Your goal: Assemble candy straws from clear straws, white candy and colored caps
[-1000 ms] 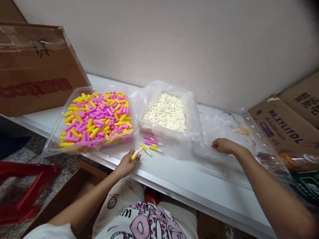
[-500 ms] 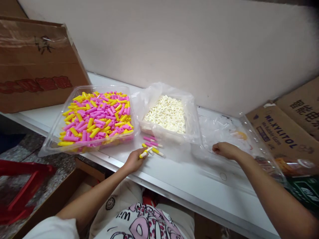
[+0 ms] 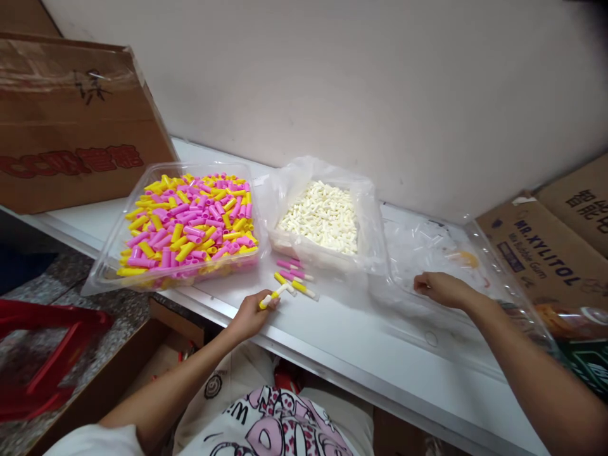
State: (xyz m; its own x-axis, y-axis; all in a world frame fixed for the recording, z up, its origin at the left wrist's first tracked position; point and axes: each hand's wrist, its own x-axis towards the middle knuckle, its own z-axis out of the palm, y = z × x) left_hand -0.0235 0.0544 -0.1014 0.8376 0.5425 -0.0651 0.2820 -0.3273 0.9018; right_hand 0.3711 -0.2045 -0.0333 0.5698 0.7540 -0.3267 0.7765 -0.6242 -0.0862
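Observation:
My left hand (image 3: 254, 313) is closed at the table's front edge. Between its fingers are short yellow tubes (image 3: 265, 302) with white sticks (image 3: 284, 289) in or against them; how many I cannot tell. Just beyond the fingertips lie several pink and yellow tubes (image 3: 298, 285) with white ends. My right hand (image 3: 441, 289) hovers at the clear plastic tray and film on the right, its fingers curled together. Whatever it may hold is hidden. A clear tub (image 3: 102, 263) heaped with pink and yellow tubes stands at left. Beside it a plastic-lined container (image 3: 373, 215) holds many short white sticks.
A large cardboard box (image 3: 80, 126) stands at the left rear against the wall. On the right are a clear plastic tray (image 3: 513, 285) and more cardboard boxes (image 3: 527, 234). A red stool (image 3: 47, 361) and an open carton (image 3: 123, 361) sit below the table at left.
My left hand has drawn back slightly toward me and left, still holding the yellow tubes and white sticks. My right hand stays by the plastic tray. The view has shifted a little.

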